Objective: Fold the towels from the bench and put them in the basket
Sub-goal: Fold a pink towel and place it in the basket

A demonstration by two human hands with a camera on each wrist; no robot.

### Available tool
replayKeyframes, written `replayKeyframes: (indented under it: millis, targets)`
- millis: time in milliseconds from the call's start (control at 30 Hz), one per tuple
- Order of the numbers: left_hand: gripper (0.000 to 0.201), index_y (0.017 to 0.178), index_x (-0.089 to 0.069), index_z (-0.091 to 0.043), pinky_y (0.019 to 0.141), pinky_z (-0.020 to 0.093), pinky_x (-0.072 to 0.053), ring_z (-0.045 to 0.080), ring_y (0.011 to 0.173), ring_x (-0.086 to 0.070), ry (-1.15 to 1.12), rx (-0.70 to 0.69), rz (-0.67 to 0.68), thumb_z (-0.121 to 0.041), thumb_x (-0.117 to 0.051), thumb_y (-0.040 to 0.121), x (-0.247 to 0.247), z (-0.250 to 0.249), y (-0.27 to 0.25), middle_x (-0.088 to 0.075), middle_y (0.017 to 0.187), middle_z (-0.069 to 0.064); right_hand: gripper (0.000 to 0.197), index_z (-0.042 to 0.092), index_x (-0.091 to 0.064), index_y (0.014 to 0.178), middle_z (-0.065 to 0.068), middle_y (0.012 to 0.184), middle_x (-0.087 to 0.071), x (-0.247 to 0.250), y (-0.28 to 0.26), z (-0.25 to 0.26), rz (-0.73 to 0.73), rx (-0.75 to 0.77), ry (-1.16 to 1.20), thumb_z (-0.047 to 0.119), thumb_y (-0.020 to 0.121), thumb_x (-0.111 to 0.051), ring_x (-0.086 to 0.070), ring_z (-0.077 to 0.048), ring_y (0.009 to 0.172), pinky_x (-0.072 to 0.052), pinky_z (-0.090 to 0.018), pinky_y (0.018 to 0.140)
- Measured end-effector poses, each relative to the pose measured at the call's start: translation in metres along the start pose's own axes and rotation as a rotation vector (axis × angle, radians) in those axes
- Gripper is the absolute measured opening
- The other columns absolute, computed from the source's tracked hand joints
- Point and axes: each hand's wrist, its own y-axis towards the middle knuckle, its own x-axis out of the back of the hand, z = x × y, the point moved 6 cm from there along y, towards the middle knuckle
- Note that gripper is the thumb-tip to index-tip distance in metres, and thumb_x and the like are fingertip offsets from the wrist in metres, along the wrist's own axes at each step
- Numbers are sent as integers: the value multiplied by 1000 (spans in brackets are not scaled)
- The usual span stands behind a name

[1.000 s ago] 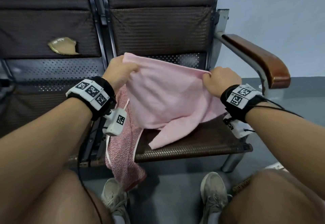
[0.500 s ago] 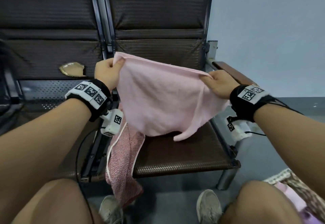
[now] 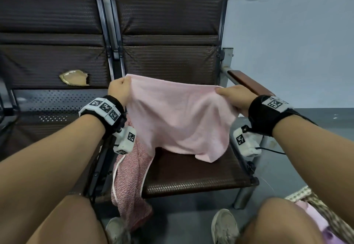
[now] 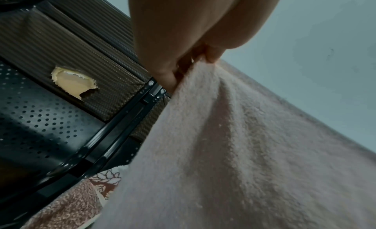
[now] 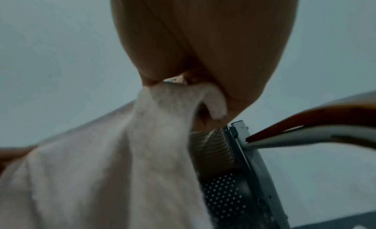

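Note:
A pale pink towel [image 3: 178, 121] hangs stretched between my hands above the bench seat [image 3: 195, 176]. My left hand [image 3: 119, 88] pinches its top left corner, and my right hand [image 3: 232, 96] pinches the top right corner. The wrist views show each grip close up: left hand [image 4: 191, 58] on the pink towel [image 4: 234, 152], right hand [image 5: 183, 81] on the pink towel [image 5: 126, 168]. The towel's lower edge hangs just above the seat. A red-and-white speckled towel [image 3: 130, 184] droops over the seat's left front edge. The basket [image 3: 325, 217] shows at the bottom right beside my knee.
The bench has dark padded backs, one with a torn patch [image 3: 73, 77]. A wooden armrest [image 3: 249, 83] juts out just behind my right hand. My knees and shoes [image 3: 224, 226] are below, on the grey floor. A pale wall stands behind the bench.
Both hands have raised the pink towel off the seat and pulled it taut; its lower edge has lifted clear of the seat. The head view has tilted up.

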Motion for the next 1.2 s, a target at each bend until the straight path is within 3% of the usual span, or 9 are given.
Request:
replayKeyframes:
  millis: [133,367,467,567,700,867,1000,1100,1200]
  targets:
    - [26,86,-69,-4,70,34,-48,24,76,-57,-253,184,50,-28,-59,86,-24,-4,-19,-59,73,9,39,2,-67,113,-12,104,-74,-27,-8,8,44,-119,281,29,85,-71,-72,-29,93,-59,-40,82]
    - [39,57,-67,-18,46,19,-40,4,45,-51,-377,-8,476,-18,-61,96,-85,-59,-116,-56,51,-10,22,11,-63,91,-5,72,-57,-75,-28,46,248,-125,546,31,100,-56,-55,-15,62,-51,-23,52]
    - [25,74,-76,-14,57,19,-49,8,61,-60,-255,-109,643,-20,-63,95,-93,-68,-139,-67,69,2,33,-2,-67,109,-16,93,-69,-78,-34,51,316,-95,489,27,97,-60,-67,-24,79,-58,-32,66]
    - [19,93,-76,-3,61,22,-52,16,69,-64,-293,19,541,-15,-60,89,-84,-61,-124,-74,86,13,35,-7,-62,124,-24,111,-67,-73,-33,44,243,-87,355,7,92,-54,-62,-30,90,-52,-35,67]
    - [49,126,-57,-7,90,40,-53,29,103,-62,-152,50,425,2,-56,78,-74,-37,-98,-65,115,12,32,12,-71,97,-7,94,-69,-78,-42,46,444,-30,306,-4,85,-45,-63,-21,92,-51,-28,66]
    - [36,106,-73,-10,77,31,-53,22,93,-67,-281,187,922,-12,-61,73,-92,-21,-105,-71,106,9,39,1,-65,120,-19,116,-69,-77,-39,43,507,-41,345,4,86,-45,-66,-25,100,-55,-38,88]
    - [36,110,-73,-4,92,43,-53,31,107,-68,-236,123,687,-20,-77,79,-93,-23,-71,-72,113,18,28,8,-75,104,-15,104,-75,-59,-19,30,410,-17,53,26,83,-73,-74,-28,91,-61,-42,81]
    - [33,98,-73,5,79,42,-50,29,92,-65,-53,-20,526,-27,-74,87,-98,-29,-49,-71,105,24,13,18,-75,82,-2,84,-73,-38,5,28,178,124,-432,30,78,-76,-70,-18,78,-53,-24,60]
    - [35,88,-71,6,68,32,-41,17,77,-54,-15,-142,423,-29,-72,89,-104,-44,-39,-63,82,11,15,23,-71,72,-2,76,-68,-29,22,34,-16,223,-322,28,86,-67,-62,-17,73,-46,-24,56]
